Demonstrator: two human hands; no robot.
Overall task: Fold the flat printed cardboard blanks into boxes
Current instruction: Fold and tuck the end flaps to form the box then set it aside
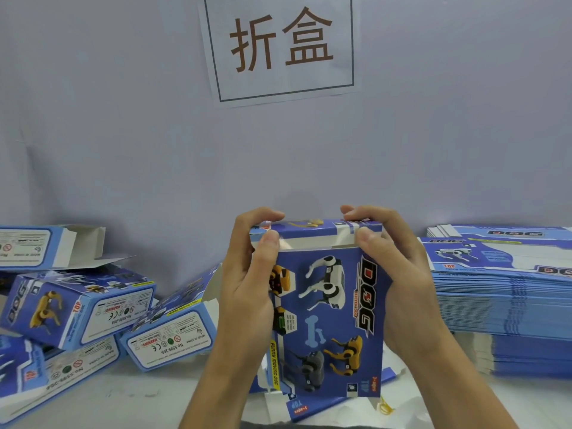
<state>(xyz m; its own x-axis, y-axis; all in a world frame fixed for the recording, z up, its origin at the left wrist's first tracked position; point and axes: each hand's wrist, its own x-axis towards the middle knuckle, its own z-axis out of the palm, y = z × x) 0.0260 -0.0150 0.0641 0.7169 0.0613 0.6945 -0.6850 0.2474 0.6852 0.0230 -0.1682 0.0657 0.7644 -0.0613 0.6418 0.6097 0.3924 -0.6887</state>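
We've got the box (328, 308) upright, long axis vertical, left hand (250, 274) and right hand (399, 274) both gripping its sides. Top flap (315, 232) sits right under our fingertips, looks like it folds down next.

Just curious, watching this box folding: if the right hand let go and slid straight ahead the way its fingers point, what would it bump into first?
The right hand points up and away across the box top. Beyond that, probably only the pale wall, though its depth is unclear.
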